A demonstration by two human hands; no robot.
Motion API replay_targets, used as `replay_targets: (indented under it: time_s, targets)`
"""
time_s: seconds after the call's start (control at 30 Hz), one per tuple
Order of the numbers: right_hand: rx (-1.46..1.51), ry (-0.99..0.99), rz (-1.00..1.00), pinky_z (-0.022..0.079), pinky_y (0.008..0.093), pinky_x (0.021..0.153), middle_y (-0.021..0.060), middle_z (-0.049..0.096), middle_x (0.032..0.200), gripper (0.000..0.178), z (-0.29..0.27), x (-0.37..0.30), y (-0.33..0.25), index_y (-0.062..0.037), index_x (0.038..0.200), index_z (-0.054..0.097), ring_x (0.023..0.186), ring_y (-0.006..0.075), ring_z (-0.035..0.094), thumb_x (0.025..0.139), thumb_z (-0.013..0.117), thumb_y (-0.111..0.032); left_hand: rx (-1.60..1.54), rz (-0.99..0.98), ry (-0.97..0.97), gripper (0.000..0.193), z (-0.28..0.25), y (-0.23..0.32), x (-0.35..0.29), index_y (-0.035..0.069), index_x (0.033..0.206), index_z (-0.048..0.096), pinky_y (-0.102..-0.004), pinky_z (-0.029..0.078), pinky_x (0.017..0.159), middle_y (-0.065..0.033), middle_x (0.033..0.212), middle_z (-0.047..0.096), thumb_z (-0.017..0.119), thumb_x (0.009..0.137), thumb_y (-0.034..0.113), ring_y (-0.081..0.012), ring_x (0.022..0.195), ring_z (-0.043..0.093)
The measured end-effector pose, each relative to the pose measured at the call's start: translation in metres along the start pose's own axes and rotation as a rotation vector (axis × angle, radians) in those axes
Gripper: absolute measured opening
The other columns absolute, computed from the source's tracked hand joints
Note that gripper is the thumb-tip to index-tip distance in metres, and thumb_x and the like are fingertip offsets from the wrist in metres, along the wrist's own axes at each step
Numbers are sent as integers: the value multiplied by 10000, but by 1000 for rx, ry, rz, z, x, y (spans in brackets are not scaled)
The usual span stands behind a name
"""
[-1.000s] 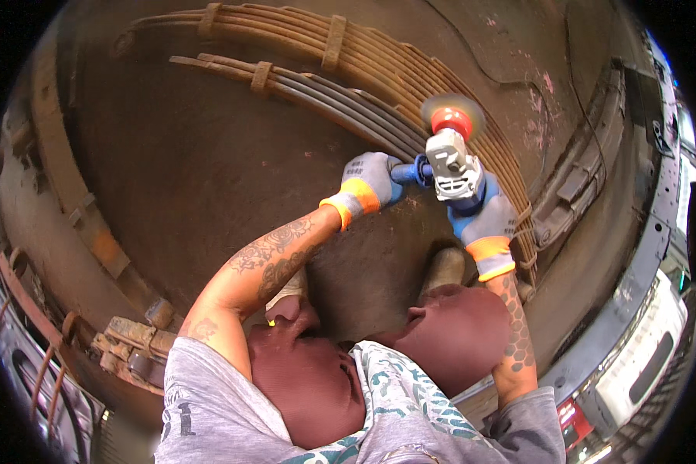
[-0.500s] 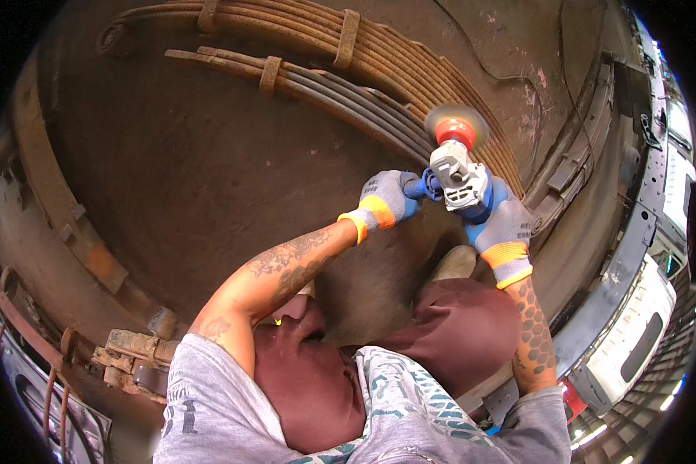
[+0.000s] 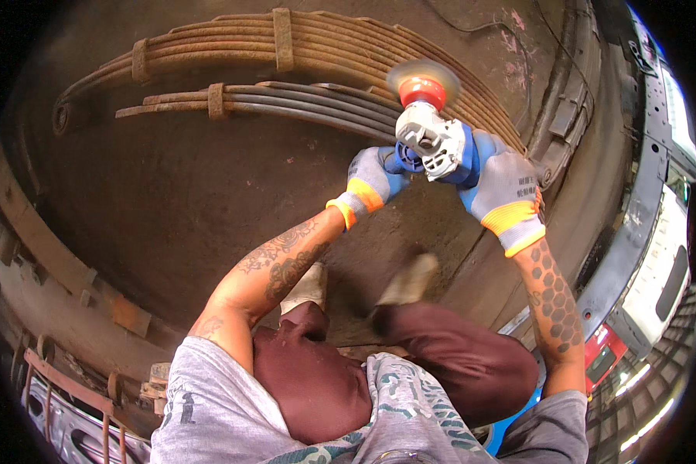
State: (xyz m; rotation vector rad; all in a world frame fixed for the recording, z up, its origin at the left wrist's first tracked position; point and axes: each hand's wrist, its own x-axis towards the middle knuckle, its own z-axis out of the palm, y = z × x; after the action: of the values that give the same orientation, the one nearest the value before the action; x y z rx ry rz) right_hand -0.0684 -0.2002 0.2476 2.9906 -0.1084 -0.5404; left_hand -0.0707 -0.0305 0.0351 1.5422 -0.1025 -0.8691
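In the head view, 2 gloved hands grip an angle grinder (image 3: 433, 139) above a brown floor (image 3: 232, 185). The left hand (image 3: 375, 176) curls around the blue side handle (image 3: 407, 157), while the right hand (image 3: 503, 182) wraps the tool's blue body; both grips look closed, though some fingers are hidden.

The grinder sits between the hands, its white gear head just beyond them. The spread hold likely serves to brace the tool against twist, 1 hand bearing the weight and the other steadying from the side.

The red cup (image 3: 423, 91) and blurred wheel (image 3: 450, 75), apparently spinning, point away from the person and slightly left. The body's long axis appears to run from the gear head back toward the right hand, foreshortened.

Ahead and to the left of the hands lie 2 curved leaf-spring stacks: a shorter gray one (image 3: 309, 108) and, beyond it, a longer rusty one (image 3: 209, 54), banded by clamps (image 3: 284, 39) that seemingly keep the leaves together. The wheel overlaps the rusty stack; contact cannot be told.
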Motion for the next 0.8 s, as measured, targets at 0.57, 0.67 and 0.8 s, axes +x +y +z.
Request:
replay_targets:
  time_s: [0.57,0.67,0.8]
  targets:
    - [37,15,9,588,495,770,168,707,1001,553,11,-2,5,-88,1197,577,900,382,736,727,850,-188,38,65,9,177,-3,-11,9,103,895,785,-397,558,729,-203,807,709,761,793,245,-347,692,666]
    - [26,-5,-2,590,503,774,185,716,998,556,10,-1,5,-86,1218,594,901,394,734,728,843,-172,12,56,18,183,3,-21,11,103,904,781,-408,560,742,-207,814,717,752,790,243,-340,707,687]
    - [18,62,-53,591,509,784,182,712,1024,518,14,-1,8,-79,1206,586,906,395,736,749,818,-156,170,91,46,215,-1,-4,12,112,944,776,-445,566,769,-208,867,733,741,777,243,-400,791,711]
